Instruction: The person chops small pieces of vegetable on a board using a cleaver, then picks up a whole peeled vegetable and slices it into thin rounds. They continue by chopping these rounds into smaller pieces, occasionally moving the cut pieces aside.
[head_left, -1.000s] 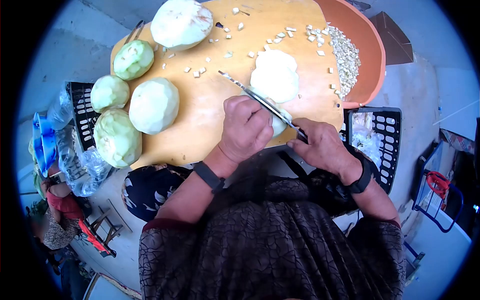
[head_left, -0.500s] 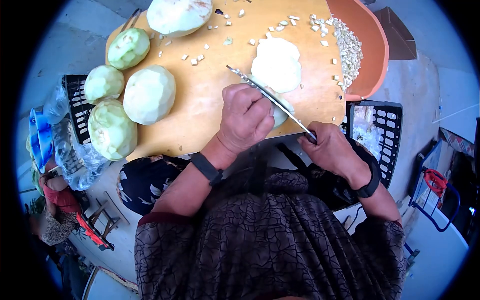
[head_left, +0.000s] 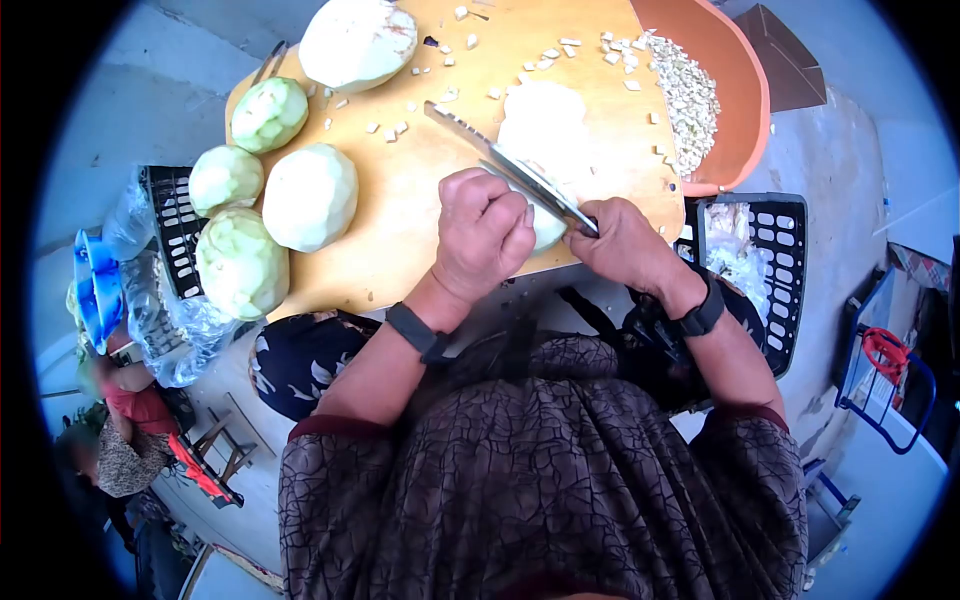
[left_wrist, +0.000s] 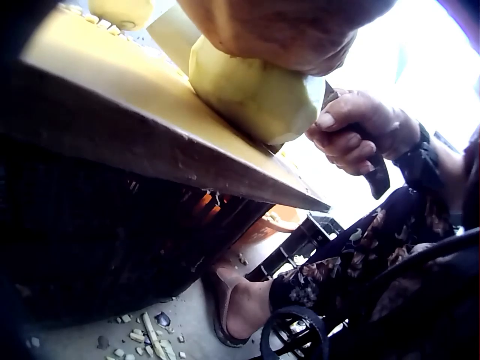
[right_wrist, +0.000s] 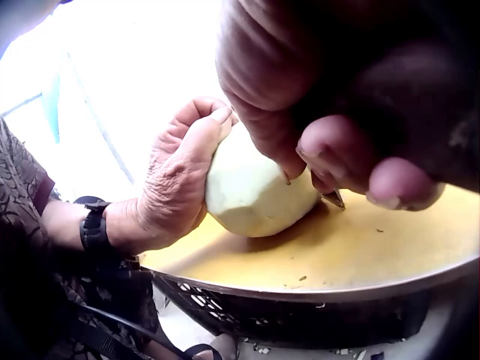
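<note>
My left hand (head_left: 480, 235) grips a peeled, pale green round vegetable (right_wrist: 259, 191) on the wooden board (head_left: 390, 210), near its front edge. In the right wrist view, its thumb and fingers wrap the vegetable's side. A knife (head_left: 512, 168) is held by the handle in my right hand (head_left: 630, 245). Its long blade lies slantwise along the vegetable's far side, just beyond the left knuckles. White slices (head_left: 540, 120) lie overlapping on the board behind the blade. From the left wrist view, the vegetable stands close to the board's edge, partly hidden under the left hand.
Several whole peeled vegetables (head_left: 310, 197) stand on the board's left. Small cubes (head_left: 610, 55) are scattered at the back. An orange tub (head_left: 738, 130) of diced pieces adjoins the board's right. Black crates (head_left: 785, 270) stand on both sides. Another person (head_left: 135, 430) is at far left.
The knife and right hand have moved forward and left since half a second ago, after drawing back toward the body before that. The left hand keeps its hold; the head view shifts slightly.
</note>
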